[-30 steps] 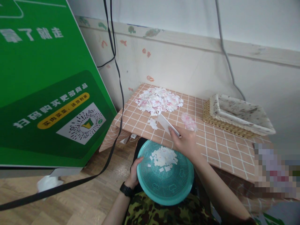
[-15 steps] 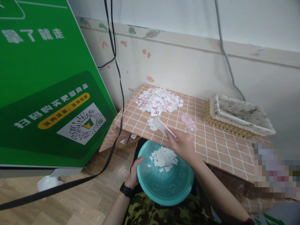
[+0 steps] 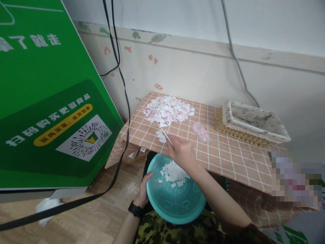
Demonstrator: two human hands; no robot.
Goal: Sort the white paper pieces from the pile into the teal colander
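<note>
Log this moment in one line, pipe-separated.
left hand: holds colander | right hand: holds thin white piece | colander: white scraps inside | table: scrap pile

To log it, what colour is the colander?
The colander is turquoise, clearest in the head view.

**Mostly singles, one pair, some past counting**

At centre and lower centre are two bare hands, one left hand (image 3: pixel 144 188) and one right hand (image 3: pixel 181 151); one round teal plastic basin (image 3: pixel 175 211); one thin white strip (image 3: pixel 165 134). Centre frame has one large heap of white-and-pink paper scraps (image 3: pixel 167 110), too many to count, and one pink-and-white clump (image 3: pixel 201 131). Right: one rectangular cloth-lined wicker basket (image 3: pixel 243 135). Upper left: one large green printed panel (image 3: pixel 38 71).
</note>
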